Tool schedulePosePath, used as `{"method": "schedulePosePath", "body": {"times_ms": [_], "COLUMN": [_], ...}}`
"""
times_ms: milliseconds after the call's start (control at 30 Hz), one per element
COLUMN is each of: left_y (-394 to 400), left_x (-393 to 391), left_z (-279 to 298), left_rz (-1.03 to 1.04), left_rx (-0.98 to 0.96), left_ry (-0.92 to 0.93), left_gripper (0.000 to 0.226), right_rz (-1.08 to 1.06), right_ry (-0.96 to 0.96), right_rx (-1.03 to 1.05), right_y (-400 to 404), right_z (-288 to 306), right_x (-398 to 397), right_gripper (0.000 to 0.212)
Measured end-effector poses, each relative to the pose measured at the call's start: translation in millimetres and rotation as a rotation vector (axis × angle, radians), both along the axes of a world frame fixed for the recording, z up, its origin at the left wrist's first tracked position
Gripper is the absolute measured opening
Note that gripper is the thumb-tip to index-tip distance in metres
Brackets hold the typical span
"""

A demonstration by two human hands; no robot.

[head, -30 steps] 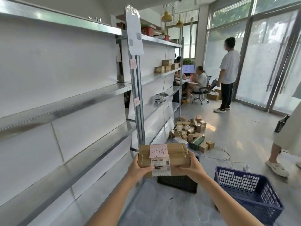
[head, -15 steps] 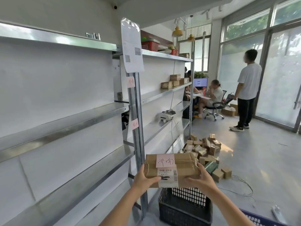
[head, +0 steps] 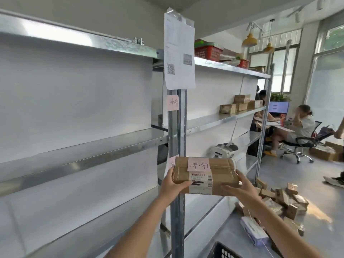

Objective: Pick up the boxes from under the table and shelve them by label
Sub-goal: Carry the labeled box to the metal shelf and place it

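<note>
Head view | both hands closed on box: left hand (head: 172, 185) and right hand (head: 240, 190) gripped its ends | box (head: 204, 176) hung before upright (head: 177, 127) | advice: match pink label (head: 198, 164) to post tag (head: 172, 102), slide in level.

Black crate (head: 222, 251) — cut off below — label print illegible

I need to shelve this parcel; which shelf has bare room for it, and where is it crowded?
The middle shelf left of the upright post is bare along its whole visible run. Right of the post, the shelf is bare up to the stacked boxes at its far end. The floor pile is crowded.
</note>
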State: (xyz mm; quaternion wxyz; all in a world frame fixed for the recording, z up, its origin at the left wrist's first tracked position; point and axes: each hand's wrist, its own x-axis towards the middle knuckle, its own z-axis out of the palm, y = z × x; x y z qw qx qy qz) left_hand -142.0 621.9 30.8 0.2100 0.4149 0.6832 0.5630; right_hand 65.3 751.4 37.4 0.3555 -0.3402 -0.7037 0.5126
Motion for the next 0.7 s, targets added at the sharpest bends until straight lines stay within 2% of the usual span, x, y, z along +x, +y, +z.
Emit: {"method": "schedulePosePath", "body": {"times_ms": [100,333,700], "left_y": [7,-14,8], "left_x": [-27,-90,-163], "left_z": [39,113,150], "left_rz": [0.124,0.418,0.836], "left_rx": [0.061,0.106,0.091], "left_ry": [0.056,0.19,0.246], "left_gripper": [0.084,0.076,0.065], "right_rz": [0.047,0.254,0.516], "right_ry": [0.09,0.187,0.118], "right_rx": [0.044,0.176,0.251], "right_y": [30,65,106], "right_z": [35,103,142], "right_x": [-39,-150,-309], "right_gripper": [0.075,0.071,0.066]}}
